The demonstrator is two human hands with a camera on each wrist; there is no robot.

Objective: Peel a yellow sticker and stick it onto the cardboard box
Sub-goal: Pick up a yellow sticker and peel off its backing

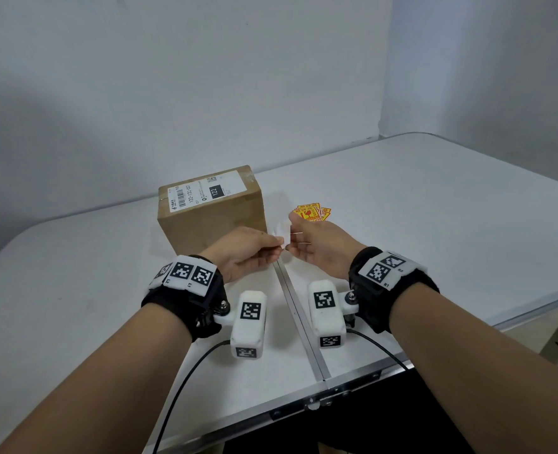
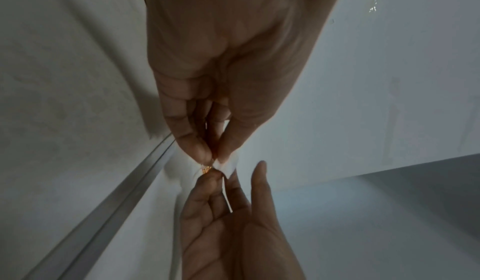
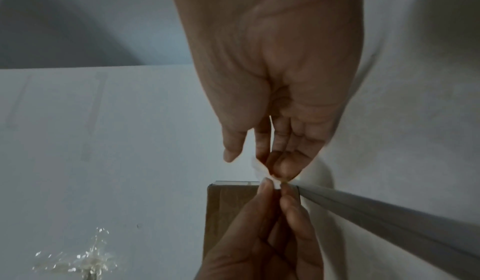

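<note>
- Fingers (image 2: 197,151) of the left hand (image 1: 244,253) pinched one corner of a yellow sticker (image 1: 281,235), its white backing facing the head camera.
- Right hand (image 1: 320,247) gripped the opposite side of the same sticker between fingertip and thumb, the hands nearly touching above the bench (image 1: 434,224).
- Cardboard box (image 1: 210,211) stood on the bench just behind the left hand, a white shipping label (image 1: 205,190) on its top.
- More yellow stickers (image 1: 313,212) lay in a loose pile on the bench just beyond the right hand, beside the box.
- A metal seam (image 1: 298,316) ran along the bench between the forearms.
</note>
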